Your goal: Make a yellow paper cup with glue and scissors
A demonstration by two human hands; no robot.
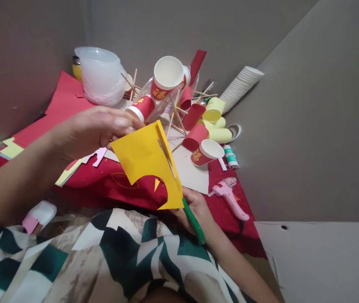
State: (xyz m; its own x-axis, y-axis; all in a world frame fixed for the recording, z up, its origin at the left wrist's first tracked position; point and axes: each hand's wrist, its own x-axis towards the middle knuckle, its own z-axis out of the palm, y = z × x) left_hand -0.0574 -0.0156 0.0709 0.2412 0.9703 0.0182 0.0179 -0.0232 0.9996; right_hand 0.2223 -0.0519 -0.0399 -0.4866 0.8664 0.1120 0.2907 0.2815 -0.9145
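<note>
My left hand [113, 124] is closed on the upper left edge of a yellow sheet of paper [141, 155], which has a rounded piece cut out of its lower side. In my right hand [195, 206] are green-handled scissors [194, 221]. Their blades lie along the right part of the sheet, with metal showing near its right edge. Part of the right hand's fingers is hidden behind the paper. A small yellow scrap [157, 184] shows through the cut-out, over the red cloth [100, 181].
Behind the hands stand paper cups [168, 71], red paper tubes [195, 136], yellow paper tubes [214, 109] and joined wooden sticks [176, 111]. A white tub [100, 75] is at the back left, a stack of cups [242, 88] at the back right. A pink glue gun [230, 198] lies right.
</note>
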